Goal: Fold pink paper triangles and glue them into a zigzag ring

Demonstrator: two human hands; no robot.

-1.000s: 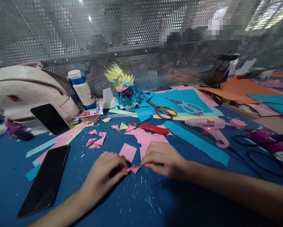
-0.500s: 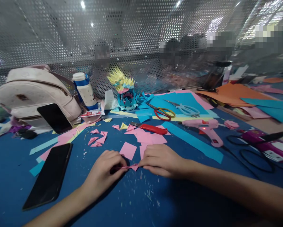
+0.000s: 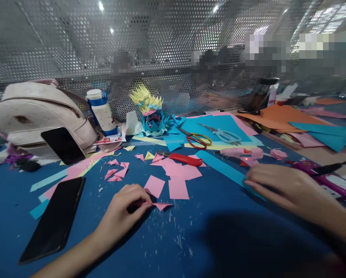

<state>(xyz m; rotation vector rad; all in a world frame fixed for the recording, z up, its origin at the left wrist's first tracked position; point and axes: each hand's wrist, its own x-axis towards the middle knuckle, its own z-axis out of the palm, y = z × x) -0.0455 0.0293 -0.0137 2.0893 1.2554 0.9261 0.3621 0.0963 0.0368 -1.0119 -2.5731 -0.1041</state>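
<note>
Between the thumb and fingers of my left hand [image 3: 129,206] is a small folded piece of pink paper [image 3: 161,205], its pointed end sticking out to the right. My right hand [image 3: 282,191] is over the right side of the table, blurred, just in front of the pink glue gun [image 3: 242,153]. It covers the gun's handle and the end of a blue paper strip [image 3: 219,166]; whether the fingers touch the gun I cannot tell. Pink paper squares [image 3: 154,186] lie just beyond my left hand, and several small folded pink pieces [image 3: 115,177] are farther left.
A red-handled cutter [image 3: 186,158] and two pairs of scissors [image 3: 198,141] lie toward the back. A yellow and blue folded-paper model [image 3: 154,119] stands by the perforated screen. Phones [image 3: 55,220], a backpack [image 3: 39,112] and a bottle [image 3: 102,112] occupy the left. A purple device [image 3: 326,175] sits right.
My right hand has let go of the folded pink paper and moved right, to the glue gun. My left hand still holds the paper in nearly the same place.
</note>
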